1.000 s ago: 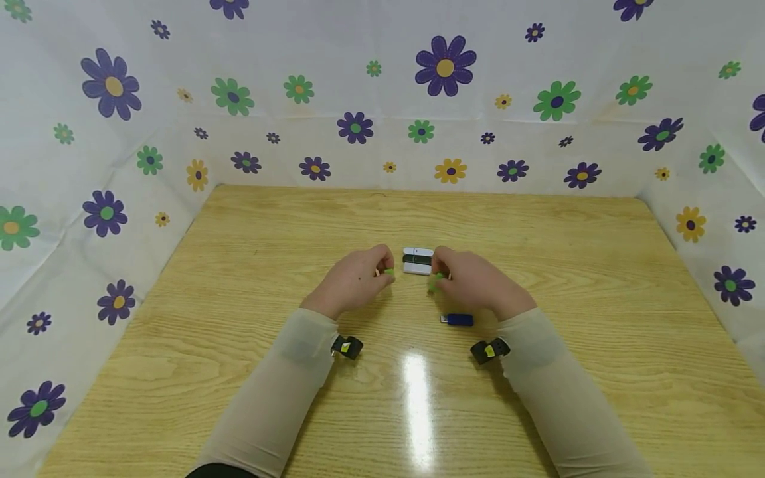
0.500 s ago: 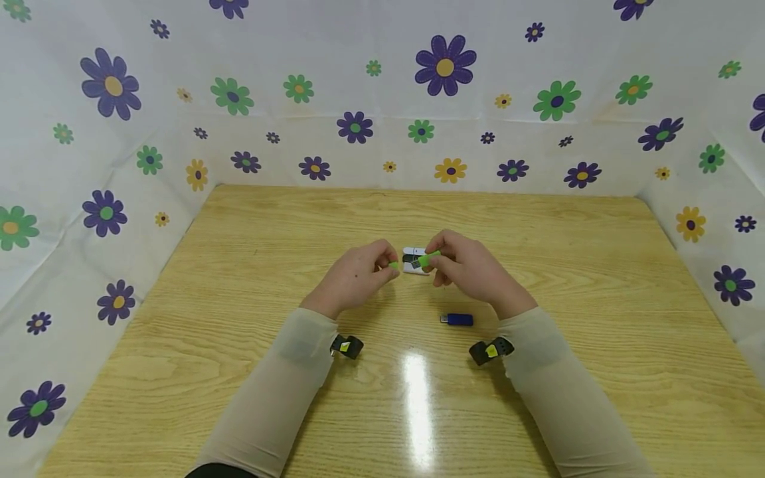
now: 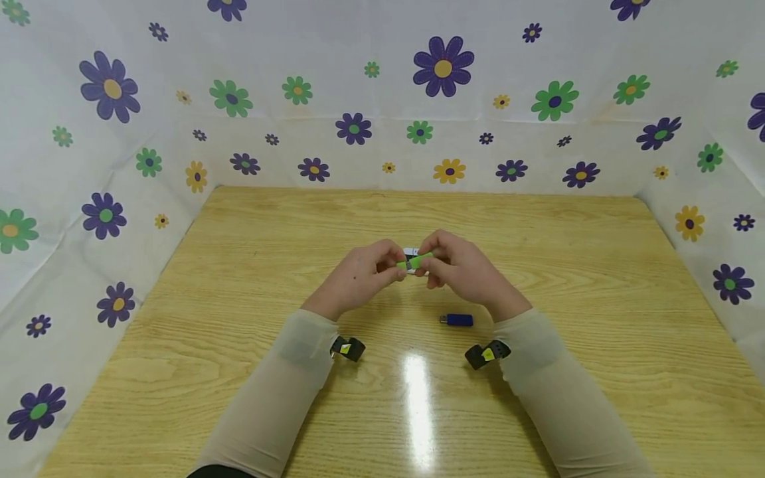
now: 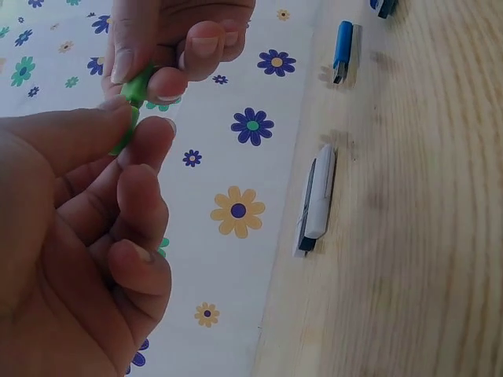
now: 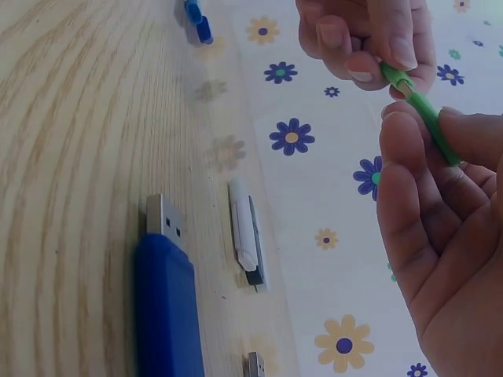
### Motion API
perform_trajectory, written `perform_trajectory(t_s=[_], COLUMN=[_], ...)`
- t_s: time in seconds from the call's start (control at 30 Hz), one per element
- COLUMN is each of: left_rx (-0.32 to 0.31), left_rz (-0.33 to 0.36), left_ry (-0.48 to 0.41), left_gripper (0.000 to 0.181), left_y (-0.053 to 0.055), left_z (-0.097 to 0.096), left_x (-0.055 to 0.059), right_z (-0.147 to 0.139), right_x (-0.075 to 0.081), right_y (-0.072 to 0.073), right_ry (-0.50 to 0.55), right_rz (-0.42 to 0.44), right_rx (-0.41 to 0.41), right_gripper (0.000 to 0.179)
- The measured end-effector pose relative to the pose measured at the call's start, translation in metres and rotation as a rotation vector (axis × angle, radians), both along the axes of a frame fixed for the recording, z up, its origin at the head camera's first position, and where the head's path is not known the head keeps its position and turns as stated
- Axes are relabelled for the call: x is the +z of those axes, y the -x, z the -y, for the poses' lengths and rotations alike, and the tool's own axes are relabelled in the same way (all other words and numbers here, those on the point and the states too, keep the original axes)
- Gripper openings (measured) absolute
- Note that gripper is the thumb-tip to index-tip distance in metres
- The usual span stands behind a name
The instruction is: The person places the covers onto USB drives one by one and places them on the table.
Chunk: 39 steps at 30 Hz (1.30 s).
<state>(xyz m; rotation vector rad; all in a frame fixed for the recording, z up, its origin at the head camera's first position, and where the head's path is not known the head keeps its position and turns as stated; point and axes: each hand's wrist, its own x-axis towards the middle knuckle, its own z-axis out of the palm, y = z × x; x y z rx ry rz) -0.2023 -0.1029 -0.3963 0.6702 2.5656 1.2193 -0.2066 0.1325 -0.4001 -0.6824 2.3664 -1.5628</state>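
Note:
In the head view my left hand (image 3: 367, 269) pinches a small green cap (image 3: 401, 265) between thumb and fingers. Facing it, my right hand (image 3: 463, 265) holds a green USB stick (image 3: 423, 259) by its body, its metal plug pointing left at the cap's opening. The right wrist view has the cap (image 5: 395, 77) and the stick (image 5: 432, 129) end to end, nearly in line, with a bit of metal showing between them. Behind the fingers, three capped USB sticks (image 3: 411, 251), two white and one black, lie side by side, partly hidden.
A blue USB stick (image 3: 459, 320) without a cap lies on the wooden table (image 3: 287, 398) near my right wrist. A lighter blue stick (image 4: 343, 47) shows in the left wrist view. Flowered white cloth (image 3: 335, 73) borders the table at the back and sides.
My right hand has lifted the green USB stick, turned its plug leftward and brought it to the cap. The left hand has shifted slightly right with the cap.

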Motion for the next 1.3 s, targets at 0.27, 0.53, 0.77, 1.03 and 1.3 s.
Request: perform_trajectory(t_s=[0.27,0.53,0.77,1.03,1.3], left_rx=[-0.010,0.014,0.039,0.039,0.023], left_rz=[-0.002,-0.007,-0.015,-0.029,-0.109], left_ry=[-0.077,-0.120,-0.153,-0.185,-0.111], left_gripper=[0.014,0.013,0.009,0.008,0.021], left_y=[-0.003,-0.006,-0.009,-0.009,-0.008], left_z=[-0.001,-0.002,-0.005,-0.010,-0.011], left_x=[-0.001,-0.002,0.001,0.001,0.003], right_z=[0.001,0.003,0.004,0.003,0.004], right_x=[-0.001,0.000,0.001,0.001,0.005], right_y=[-0.002,-0.005,-0.006,-0.006,-0.006], right_ry=[0.050,0.063,0.089,0.112,0.089], right_rz=[0.028,0.030,0.026,0.015,0.004], right_rx=[0.001,-0.003,0.011,0.011,-0.016], right_gripper=[0.017,0.014,0.014,0.011,0.013])
